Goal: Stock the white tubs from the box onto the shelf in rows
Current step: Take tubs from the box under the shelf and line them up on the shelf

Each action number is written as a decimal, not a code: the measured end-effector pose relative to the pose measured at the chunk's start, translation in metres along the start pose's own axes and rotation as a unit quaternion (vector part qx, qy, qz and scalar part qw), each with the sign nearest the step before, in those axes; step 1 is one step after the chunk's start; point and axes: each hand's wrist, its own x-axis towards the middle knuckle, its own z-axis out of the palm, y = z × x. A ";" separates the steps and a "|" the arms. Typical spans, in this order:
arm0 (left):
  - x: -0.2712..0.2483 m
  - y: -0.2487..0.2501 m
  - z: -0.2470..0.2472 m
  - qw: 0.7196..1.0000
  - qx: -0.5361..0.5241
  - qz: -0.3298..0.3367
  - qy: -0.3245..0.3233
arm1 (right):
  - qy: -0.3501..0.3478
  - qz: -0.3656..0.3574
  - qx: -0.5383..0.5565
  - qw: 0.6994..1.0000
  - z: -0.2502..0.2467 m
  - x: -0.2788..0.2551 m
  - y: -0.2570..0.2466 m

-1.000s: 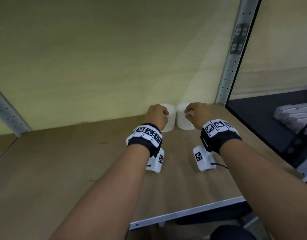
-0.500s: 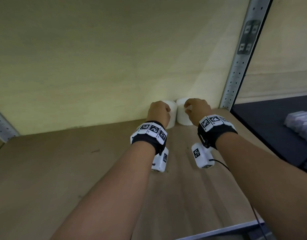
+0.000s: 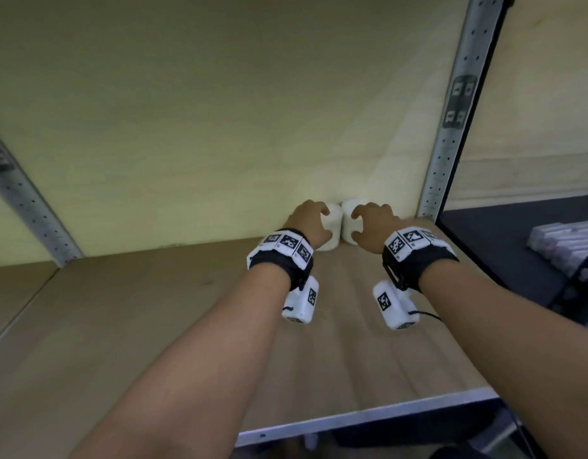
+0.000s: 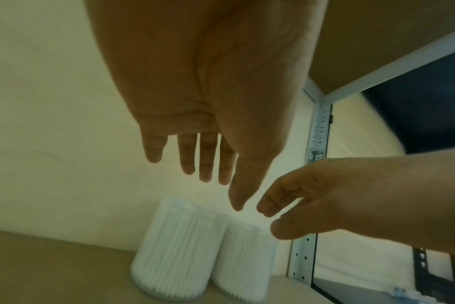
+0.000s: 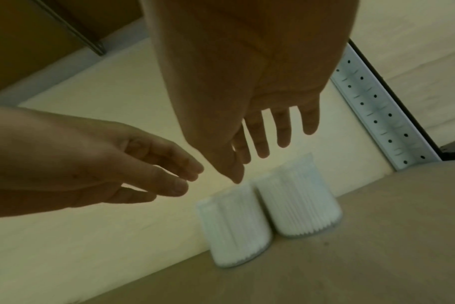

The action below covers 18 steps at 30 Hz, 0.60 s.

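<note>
From the head view, two white tubs (image 3: 342, 226) stand side by side at the back of the wooden shelf (image 3: 153, 326), near the metal upright (image 3: 451, 127). The left hand (image 3: 307, 223) and right hand (image 3: 372, 226) hover just before them.

Both wrist views show the fingers (image 4: 205, 158) spread loose above the tubs, holding nothing.

a stockroom or shop: a wooden shelf (image 3: 153, 326) on perforated metal uprights (image 3: 451, 127) against a plain pale wall (image 3: 219, 111).
</note>
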 end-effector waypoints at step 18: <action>-0.266 -0.047 -0.024 0.998 0.031 -0.029 -0.050 | -0.048 -0.099 0.091 0.990 0.023 -0.216 -0.063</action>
